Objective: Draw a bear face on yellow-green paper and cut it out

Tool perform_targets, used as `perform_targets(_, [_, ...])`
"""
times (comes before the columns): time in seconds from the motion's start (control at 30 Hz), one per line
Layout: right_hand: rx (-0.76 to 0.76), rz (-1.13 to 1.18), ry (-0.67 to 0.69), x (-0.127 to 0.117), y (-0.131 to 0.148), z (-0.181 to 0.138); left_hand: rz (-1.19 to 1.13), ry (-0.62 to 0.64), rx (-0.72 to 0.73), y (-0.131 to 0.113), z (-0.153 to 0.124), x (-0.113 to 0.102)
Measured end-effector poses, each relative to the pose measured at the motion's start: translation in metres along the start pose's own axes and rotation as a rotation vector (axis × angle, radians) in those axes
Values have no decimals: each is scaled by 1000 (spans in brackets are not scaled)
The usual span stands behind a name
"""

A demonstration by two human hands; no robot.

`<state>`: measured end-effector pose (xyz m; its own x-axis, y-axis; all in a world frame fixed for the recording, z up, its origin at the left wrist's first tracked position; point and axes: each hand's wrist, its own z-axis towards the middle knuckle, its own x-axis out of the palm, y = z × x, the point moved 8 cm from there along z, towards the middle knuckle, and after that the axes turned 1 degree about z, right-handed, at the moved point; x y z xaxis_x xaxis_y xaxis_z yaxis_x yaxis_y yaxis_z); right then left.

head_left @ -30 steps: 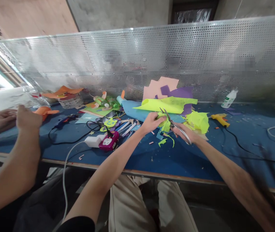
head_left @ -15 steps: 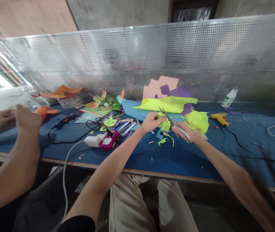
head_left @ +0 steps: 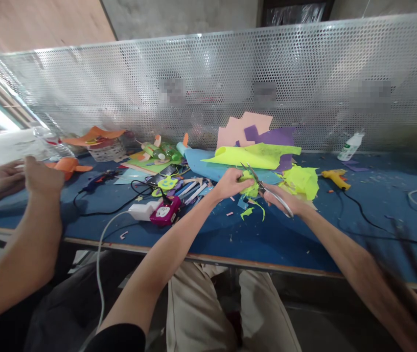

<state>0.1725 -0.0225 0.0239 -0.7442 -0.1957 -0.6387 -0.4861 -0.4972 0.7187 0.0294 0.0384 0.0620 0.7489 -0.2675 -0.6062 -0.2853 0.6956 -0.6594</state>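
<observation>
Over the middle of the blue table, my left hand point(head_left: 233, 184) pinches a small piece of lime-green felt point(head_left: 248, 182). My right hand point(head_left: 280, 196) grips a pair of scissors point(head_left: 257, 179), whose blades are parted and point up and left beside that piece. Narrow lime scraps point(head_left: 247, 213) lie on the table just below. A crumpled lime sheet point(head_left: 300, 181) rests beyond my right hand. Behind both hands, a folded lime sheet point(head_left: 248, 156) lies on a blue sheet point(head_left: 201, 164).
A magenta power adapter point(head_left: 165, 211) with a white plug and cable sits left of my forearm. A yellow glue gun point(head_left: 336, 179) and a white bottle point(head_left: 351, 146) stand to the right. At left, a co-worker's hands point(head_left: 41, 178) are near an orange shape point(head_left: 68, 167). A perforated metal screen point(head_left: 127, 93) borders the back.
The view has shifted slightly. My hands keep nearly the same pose, with the felt and scissors still held; the scissor blades look about as far apart as before.
</observation>
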Motion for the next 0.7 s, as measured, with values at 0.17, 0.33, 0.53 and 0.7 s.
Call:
perform_targets(0.17, [22,-50,6,0,-8,-1,1,-1,-2,-2,1,-1])
perform_targets(0.33, [87,-112,-36,-2,-20,4,-85,50,-71,0,-3,2])
perform_targets(0.53, [158,66,-391,-21,-32,6,-142,55,-116,5,-3,8])
perform_targets(0.7, [143,344,-566,-27,-39,4,15,-60,35,6,5,9])
